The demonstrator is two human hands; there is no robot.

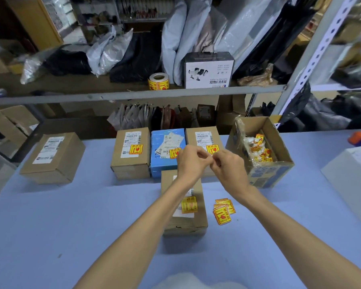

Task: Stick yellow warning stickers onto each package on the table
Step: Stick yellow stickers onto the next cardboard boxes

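易碎品 in red on yellow stickers (223, 215), shipping labels (50, 150) too small to read

even, soft overhead light; weak shadows; wide-angle bending and blur toward the edges.

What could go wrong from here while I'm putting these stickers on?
The far-left brown box shows no yellow sticker and sits apart from the others, so it might get skipped. The loose stickers lie near the right forearm and could get scattered. The left hand and right hand meet at the fingertips; if they hold a peeled sticker, too blurred to tell, it could fold onto itself.
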